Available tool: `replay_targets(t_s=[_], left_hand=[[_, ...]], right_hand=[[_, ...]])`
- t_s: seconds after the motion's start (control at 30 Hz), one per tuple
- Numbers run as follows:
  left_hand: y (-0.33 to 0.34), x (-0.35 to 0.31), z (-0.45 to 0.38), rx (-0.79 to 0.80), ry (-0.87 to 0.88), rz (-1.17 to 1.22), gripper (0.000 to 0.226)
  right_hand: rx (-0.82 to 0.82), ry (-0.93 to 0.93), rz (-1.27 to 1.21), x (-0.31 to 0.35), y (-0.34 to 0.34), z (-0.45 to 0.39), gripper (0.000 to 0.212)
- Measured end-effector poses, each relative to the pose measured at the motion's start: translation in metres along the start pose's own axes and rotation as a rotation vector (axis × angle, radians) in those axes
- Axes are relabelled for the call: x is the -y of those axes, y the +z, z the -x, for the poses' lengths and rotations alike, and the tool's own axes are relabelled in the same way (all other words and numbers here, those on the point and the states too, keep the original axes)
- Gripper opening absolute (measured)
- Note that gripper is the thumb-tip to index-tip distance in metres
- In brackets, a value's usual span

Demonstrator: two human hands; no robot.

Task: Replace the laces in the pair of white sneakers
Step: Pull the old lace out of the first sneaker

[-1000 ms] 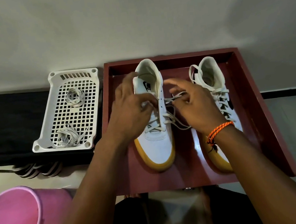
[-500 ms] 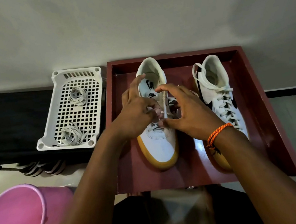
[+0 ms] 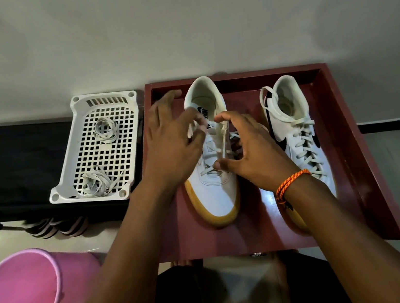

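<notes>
Two white sneakers with tan soles stand in a dark red tray (image 3: pixel 365 180). My hands work on the left sneaker (image 3: pixel 215 195), whose upper eyelets are unlaced. The fingers of my left hand (image 3: pixel 168 148), blurred, hold a loop of its white lace (image 3: pixel 191 131) at the shoe's left side. My right hand (image 3: pixel 255 154), with an orange cord at the wrist, arches over the right side of that shoe. Its thumb touches the lower lacing and its index finger reaches the tongue. The right sneaker (image 3: pixel 292 124) stays fully laced, with a loose loop at its collar.
A white perforated basket (image 3: pixel 71 186) sits left of the tray on a black surface and holds two lace bundles (image 3: pixel 106 130) (image 3: pixel 95 184). A pink bucket (image 3: pixel 22 296) stands at the lower left. A grey wall rises right behind the tray.
My left hand has swung left and up, away from the eyelets, drawing the lace with it. My right hand has spread from a pinch into an arch over the shoe.
</notes>
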State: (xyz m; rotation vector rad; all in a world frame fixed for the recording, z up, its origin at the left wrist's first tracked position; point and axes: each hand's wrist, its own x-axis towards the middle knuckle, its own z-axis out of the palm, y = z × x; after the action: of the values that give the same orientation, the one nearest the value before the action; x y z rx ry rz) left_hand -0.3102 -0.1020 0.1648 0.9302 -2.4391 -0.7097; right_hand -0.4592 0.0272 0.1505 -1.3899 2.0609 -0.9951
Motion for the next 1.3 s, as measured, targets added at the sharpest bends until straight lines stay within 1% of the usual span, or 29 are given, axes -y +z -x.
replay_targets(t_s=[0.07, 0.13, 0.2, 0.27, 0.33, 0.43, 0.53, 0.57, 0.63, 0.67, 0.73, 0.8, 0.87, 0.93, 1.0, 1.1, 1.17, 1.23, 1.3], left_hand=[[0.008, -0.003, 0.005, 0.121, 0.052, -0.070, 0.020], [0.015, -0.008, 0.010, 0.257, 0.008, -0.093, 0.017], [0.015, -0.009, 0.010, 0.294, -0.017, -0.091, 0.012], [0.011, -0.007, 0.005, 0.286, -0.006, -0.066, 0.010], [0.002, -0.001, 0.000, 0.259, -0.026, 0.011, 0.015], [-0.011, 0.006, -0.005, 0.166, -0.111, 0.117, 0.028], [-0.009, 0.007, -0.007, 0.033, -0.190, 0.130, 0.022], [-0.007, 0.004, -0.006, -0.010, -0.180, 0.103, 0.021], [-0.001, 0.001, -0.005, -0.056, -0.091, 0.058, 0.027], [0.000, -0.001, -0.004, -0.032, -0.039, 0.052, 0.030], [0.005, -0.005, 0.000, 0.095, 0.012, 0.022, 0.030], [0.011, -0.006, 0.004, 0.220, -0.018, -0.040, 0.022], [0.015, -0.005, 0.006, 0.248, -0.031, -0.082, 0.017], [0.015, -0.005, 0.004, 0.235, -0.022, -0.080, 0.022], [0.010, -0.005, 0.000, 0.198, -0.040, -0.029, 0.021], [-0.005, -0.001, -0.005, 0.054, -0.154, 0.097, 0.015], [-0.010, 0.000, -0.005, -0.032, -0.215, 0.108, 0.013], [-0.006, -0.003, -0.004, -0.057, -0.199, 0.030, 0.012], [-0.001, -0.011, -0.001, -0.042, -0.119, -0.015, 0.025]], right_hand=[[-0.011, -0.013, -0.001, 0.000, 0.001, 0.000, 0.090], [-0.017, -0.024, -0.010, 0.001, 0.001, 0.000, 0.086], [-0.016, -0.030, 0.003, 0.001, 0.001, 0.000, 0.085], [-0.021, -0.024, 0.018, 0.001, 0.001, 0.000, 0.087], [-0.020, -0.014, 0.030, 0.002, 0.001, 0.000, 0.088], [-0.015, -0.004, 0.016, 0.001, 0.001, 0.000, 0.089], [-0.014, -0.005, 0.005, 0.002, 0.002, -0.001, 0.089], [-0.014, -0.006, 0.011, 0.002, 0.002, -0.001, 0.089], [-0.010, -0.001, 0.017, 0.002, 0.001, -0.001, 0.090], [-0.008, 0.000, 0.013, 0.002, 0.001, 0.000, 0.090], [-0.010, -0.007, 0.008, 0.002, 0.001, 0.000, 0.089], [-0.014, -0.020, 0.009, 0.002, 0.001, 0.001, 0.086], [-0.020, -0.033, 0.011, 0.003, 0.001, 0.001, 0.083], [-0.021, -0.032, 0.023, 0.003, 0.001, 0.001, 0.085], [-0.018, -0.021, 0.038, 0.004, 0.000, 0.001, 0.086], [-0.012, -0.013, 0.044, 0.005, -0.001, 0.002, 0.085], [-0.014, -0.014, 0.054, 0.004, -0.001, 0.002, 0.084], [-0.014, -0.008, 0.043, 0.004, 0.000, 0.001, 0.085], [-0.016, -0.004, 0.026, 0.003, 0.000, 0.000, 0.089]])
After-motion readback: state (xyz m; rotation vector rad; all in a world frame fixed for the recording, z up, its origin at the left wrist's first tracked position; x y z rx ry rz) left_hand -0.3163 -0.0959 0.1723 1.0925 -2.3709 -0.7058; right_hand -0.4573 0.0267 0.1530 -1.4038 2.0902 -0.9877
